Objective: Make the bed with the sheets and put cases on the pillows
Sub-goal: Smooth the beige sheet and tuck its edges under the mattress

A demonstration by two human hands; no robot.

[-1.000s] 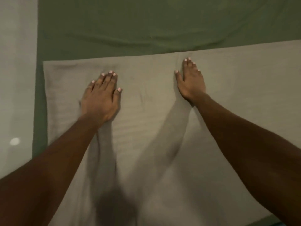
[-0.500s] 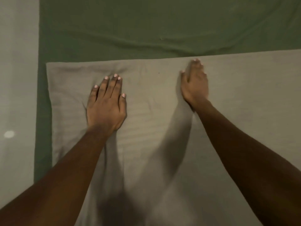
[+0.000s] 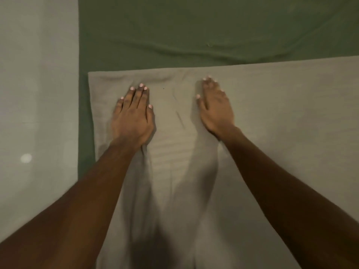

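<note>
A pale grey-beige top sheet (image 3: pixel 281 133) lies flat over a dark green fitted sheet (image 3: pixel 194 32) on the bed. Its upper edge runs across the middle of the view and its left corner sits near the bed's left side. My left hand (image 3: pixel 134 117) lies palm down on the pale sheet near that corner, fingers straight and together. My right hand (image 3: pixel 215 107) rests flat on the same sheet a little to the right, fingers extended toward the upper edge. Small creases show between the two hands.
A light grey floor or wall surface (image 3: pixel 38 94) runs along the left side of the bed, with a small bright spot (image 3: pixel 26 158) on it. The green sheet has soft wrinkles above the pale sheet's edge.
Both hands have slid back toward me along the pale sheet, away from its upper edge. The right hand has drawn nearer to the left, and the view shifted left.
</note>
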